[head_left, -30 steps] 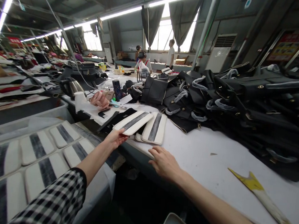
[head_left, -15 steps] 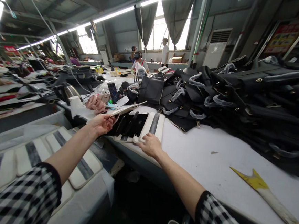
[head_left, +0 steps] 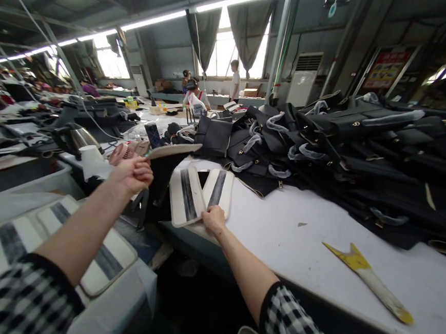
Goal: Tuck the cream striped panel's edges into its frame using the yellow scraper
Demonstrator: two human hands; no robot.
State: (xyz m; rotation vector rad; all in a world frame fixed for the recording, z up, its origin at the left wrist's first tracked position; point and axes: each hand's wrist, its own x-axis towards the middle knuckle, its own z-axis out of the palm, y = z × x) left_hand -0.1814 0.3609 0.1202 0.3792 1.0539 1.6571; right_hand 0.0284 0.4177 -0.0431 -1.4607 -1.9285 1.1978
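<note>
My left hand [head_left: 134, 174] is closed on the edge of a raised bag panel, whose pale rim [head_left: 176, 150] and dark underside tilt over the table edge. Two cream panels with dark grey stripes lie fanned on the white table: a left striped panel [head_left: 185, 197] and a right striped panel [head_left: 221, 183]. At their lower corners my right hand [head_left: 214, 220] is closed, its fingers pinching the left one's corner. Its fingertips are partly hidden. Black material shows behind and beneath the panels.
Black bags [head_left: 321, 144] with wrapped handles are heaped along the table's back. A yellow-ended tool [head_left: 371, 287] lies at right. More striped panels [head_left: 103, 260] rest at lower left. A pink fan [head_left: 121, 154], white cup [head_left: 92, 162] and kettle [head_left: 80, 138] stand at left. People work farther back.
My left hand has moved left, and its panel has tipped to show a dark underside. A second striped panel now lies fanned beside the first. The view has shifted right.
</note>
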